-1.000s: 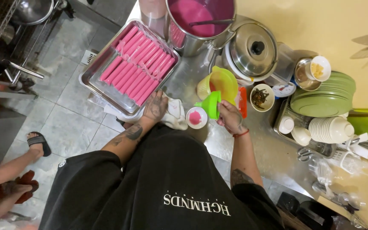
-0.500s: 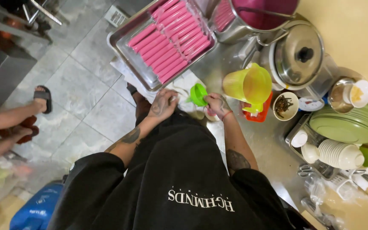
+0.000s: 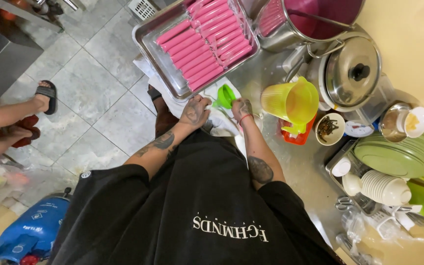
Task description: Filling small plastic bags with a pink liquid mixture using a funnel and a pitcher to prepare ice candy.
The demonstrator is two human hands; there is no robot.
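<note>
My right hand (image 3: 242, 109) grips a small green funnel (image 3: 225, 95) just below the corner of a steel tray (image 3: 149, 53) filled with rows of pink tubes (image 3: 203, 46). My left hand (image 3: 195, 111) lies close beside it on a white cloth (image 3: 220, 128), knuckles up and fingers curled down. What those fingers hold is hidden. A yellow plastic jug (image 3: 290, 100) stands on the steel counter just right of my right hand.
A big pot of pink liquid (image 3: 320, 19) and a lidded steel pot (image 3: 352, 73) stand at the back. Green plates (image 3: 398, 154), white bowls (image 3: 384, 186) and a small bowl of dark bits (image 3: 329, 128) sit on the right. Another person's sandalled foot (image 3: 45, 93) and a blue gas cylinder (image 3: 33, 230) are on the tiled floor at left.
My view has swung left and down over the floor. Both hands stay together at the green funnel, now nearer the tray corner. The yellow jug stands apart on the right.
</note>
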